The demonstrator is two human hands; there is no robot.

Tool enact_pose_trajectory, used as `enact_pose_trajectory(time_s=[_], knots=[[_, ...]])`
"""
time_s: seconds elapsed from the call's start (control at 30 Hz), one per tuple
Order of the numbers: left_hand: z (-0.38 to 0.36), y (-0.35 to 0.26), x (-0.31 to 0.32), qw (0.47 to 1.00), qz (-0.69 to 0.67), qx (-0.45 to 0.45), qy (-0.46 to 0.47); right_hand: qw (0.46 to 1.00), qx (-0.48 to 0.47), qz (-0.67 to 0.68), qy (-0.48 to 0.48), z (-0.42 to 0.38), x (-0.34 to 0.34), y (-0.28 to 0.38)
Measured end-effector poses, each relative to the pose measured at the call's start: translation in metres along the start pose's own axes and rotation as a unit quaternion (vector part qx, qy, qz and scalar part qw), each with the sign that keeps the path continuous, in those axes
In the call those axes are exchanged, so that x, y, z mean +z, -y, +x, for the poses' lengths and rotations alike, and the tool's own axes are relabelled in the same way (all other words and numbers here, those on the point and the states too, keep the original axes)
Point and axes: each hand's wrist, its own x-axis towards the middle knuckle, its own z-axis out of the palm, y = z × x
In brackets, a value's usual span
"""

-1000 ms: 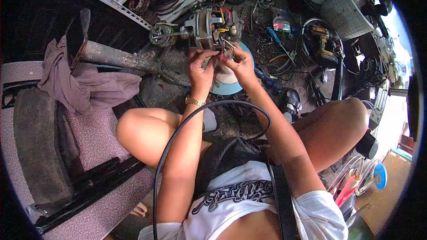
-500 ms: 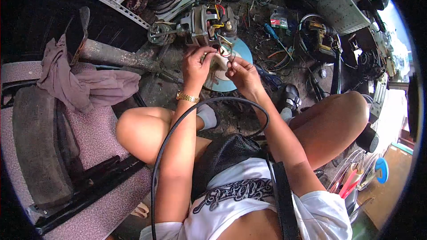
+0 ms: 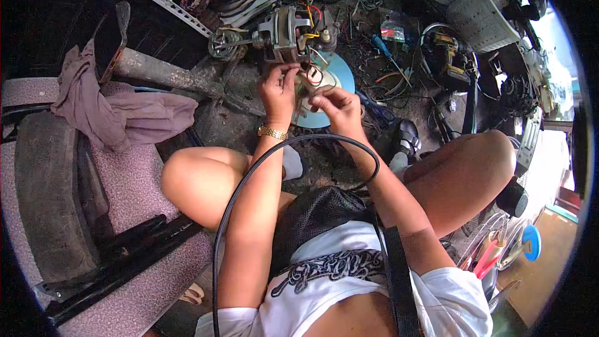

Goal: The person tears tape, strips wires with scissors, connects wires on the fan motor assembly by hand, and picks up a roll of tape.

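Observation:
An electric motor [image 3: 286, 32] with a metal housing lies on its side just beyond my hands, with red and yellow wires at its right end. Thin brown wire [image 3: 321, 81] loops down from it between my hands. My left hand [image 3: 279, 92], with a gold watch at the wrist, is closed in a pinch on the wire near the motor's lower edge. Lower and to the right, my right hand [image 3: 340, 111] pinches the wire's other part, thumb against fingers. Beneath both is a round light-blue and white disc [image 3: 341, 77], partly covered by the hands.
A blue-handled screwdriver [image 3: 382, 43] and a yellow-black power drill [image 3: 450, 56] lie to the right among loose wires. A metal post [image 3: 165, 75] and a mauve cloth [image 3: 134, 118] are at the left. A black cable [image 3: 249, 171] arcs over my forearms.
My right hand has moved slightly down and left, its fingers stretching out more. My left hand has shifted a little right. The brown wire loop between them shows more plainly.

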Motion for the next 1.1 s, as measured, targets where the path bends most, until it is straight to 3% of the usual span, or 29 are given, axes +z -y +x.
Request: enact_pose_trajectory(time_s=[0.03,0.1,0.13,0.17,0.2,0.23,0.27,0.3,0.37,0.43,0.6,0.67,0.73,0.87,0.93,1.1], knots=[[0.000,0.000,0.002,1.000,-0.011,-0.020,0.001,1.000,-0.012,-0.011,0.019,-0.002,0.004,-0.002],[0.003,0.006,0.001,0.999,-0.022,-0.041,-0.002,0.973,-0.127,-0.170,0.092,-0.002,0.010,-0.003],[0.006,0.017,0.001,1.000,0.008,0.019,0.006,0.953,-0.167,-0.226,0.116,0.001,0.015,-0.001],[0.008,0.028,0.001,0.996,0.039,0.077,0.014,0.952,-0.167,-0.226,0.117,0.007,0.015,-0.001],[0.009,0.034,0.001,0.999,0.017,0.017,0.042,0.951,-0.101,-0.257,0.140,0.016,0.011,-0.002],[0.010,0.023,-0.003,0.999,0.018,0.014,0.040,0.944,-0.031,-0.285,0.163,0.025,0.011,0.001],[0.012,0.012,-0.009,0.997,0.024,0.006,0.077,0.959,-0.045,-0.217,0.175,0.037,0.009,0.005],[0.015,0.003,-0.012,0.993,0.029,0.002,0.114,0.927,-0.127,-0.324,0.138,0.049,0.002,0.006],[0.017,0.017,-0.010,0.992,0.008,0.016,0.122,0.937,-0.005,-0.334,0.102,0.065,-0.006,0.019],[0.015,0.019,-0.010,0.992,0.048,0.010,0.116,0.946,-0.083,-0.303,0.080,0.067,-0.011,0.026],[0.015,0.017,-0.009,0.992,0.036,0.036,0.118,0.967,-0.075,-0.236,0.054,0.068,-0.012,0.008],[0.015,0.012,-0.010,0.990,0.050,0.061,0.114,0.942,-0.124,-0.308,0.037,0.065,-0.011,0.008],[0.014,0.014,-0.008,0.989,-0.054,-0.032,0.137,0.943,-0.129,-0.306,0.019,0.060,-0.010,0.009],[0.013,0.015,-0.007,0.989,-0.044,-0.034,0.139,0.916,-0.167,-0.365,-0.031,0.058,-0.019,-0.001],[0.014,0.015,-0.007,0.989,0.006,0.012,0.149,0.919,-0.166,-0.352,-0.057,0.056,-0.013,-0.002],[0.017,0.016,-0.002,0.988,-0.034,-0.001,0.148,0.926,-0.161,-0.326,-0.098,0.054,-0.007,-0.007]])
